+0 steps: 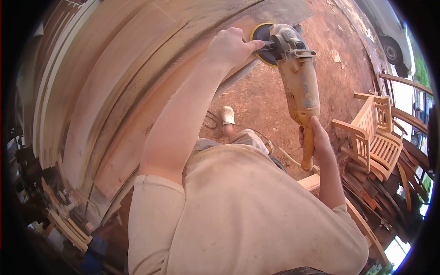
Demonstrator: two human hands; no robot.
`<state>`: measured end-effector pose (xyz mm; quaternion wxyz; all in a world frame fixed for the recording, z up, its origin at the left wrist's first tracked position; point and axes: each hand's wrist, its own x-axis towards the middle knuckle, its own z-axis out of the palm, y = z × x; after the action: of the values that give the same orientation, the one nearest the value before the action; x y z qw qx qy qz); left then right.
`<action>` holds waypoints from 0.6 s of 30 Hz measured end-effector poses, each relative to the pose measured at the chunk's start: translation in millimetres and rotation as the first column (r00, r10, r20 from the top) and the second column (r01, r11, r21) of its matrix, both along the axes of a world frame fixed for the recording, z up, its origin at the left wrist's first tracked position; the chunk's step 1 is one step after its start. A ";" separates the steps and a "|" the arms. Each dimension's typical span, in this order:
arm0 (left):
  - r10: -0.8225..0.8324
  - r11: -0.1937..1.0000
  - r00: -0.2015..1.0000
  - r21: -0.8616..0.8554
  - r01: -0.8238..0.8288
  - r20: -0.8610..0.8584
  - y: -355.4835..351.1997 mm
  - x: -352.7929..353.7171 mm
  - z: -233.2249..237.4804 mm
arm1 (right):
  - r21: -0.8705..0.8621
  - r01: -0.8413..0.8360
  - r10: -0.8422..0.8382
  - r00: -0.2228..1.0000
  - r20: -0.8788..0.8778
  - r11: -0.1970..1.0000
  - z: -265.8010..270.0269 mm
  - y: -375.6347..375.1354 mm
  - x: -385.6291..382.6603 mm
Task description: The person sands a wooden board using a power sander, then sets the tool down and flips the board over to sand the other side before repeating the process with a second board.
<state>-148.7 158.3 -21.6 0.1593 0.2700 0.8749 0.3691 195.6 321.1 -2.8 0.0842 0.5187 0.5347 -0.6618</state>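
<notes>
A dusty yellow power sander (298, 85) with a grey head is held between my two hands. My left hand (233, 47) is wrapped round its black side handle near the head. Lower down, my right hand (317, 140) grips the yellow rear handle. The round pad (263, 37), dark with a yellow rim, stands on edge beside the long wooden boards (114, 78); whether it touches them cannot be made out. A cable runs from the rear handle toward the ground.
Wooden chairs (378, 133) stand on the right, above a pile of dark wood pieces (376, 197). A parked vehicle (389, 36) is at the upper right. The cable (286, 156) crosses the reddish ground (256, 101) near my foot. Wood strips (68, 227) lie at the lower left.
</notes>
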 end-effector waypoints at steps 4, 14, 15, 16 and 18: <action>-0.014 0.999 1.000 -0.031 0.014 0.007 -39.9 25.7 -2.9 | -0.041 -0.059 0.059 0.998 -0.019 0.997 -5.1 -16.7 22.9; 0.152 0.927 0.988 -0.347 -0.141 0.007 -276.6 124.3 4.5 | -0.081 -0.514 0.512 0.858 -0.039 0.854 4.4 -138.2 27.6; 0.222 0.900 0.975 -0.385 -0.206 -0.001 -301.6 134.1 3.8 | -0.112 -0.555 0.552 0.832 -0.059 0.824 6.0 -151.1 20.8; 0.249 0.891 0.968 -0.392 -0.228 0.002 -326.6 144.8 2.5 | -0.130 -0.604 0.610 0.792 0.010 0.786 -0.3 -160.5 18.4; 0.343 0.848 0.939 -0.418 -0.327 -0.037 -372.6 163.6 1.0 | -0.115 -0.676 0.679 0.734 -0.016 0.728 6.2 -191.0 -1.1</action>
<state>14.9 -214.3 -20.6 0.1635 0.0659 0.9637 0.2004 194.4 130.1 3.5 0.3560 0.2916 0.6473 -0.6076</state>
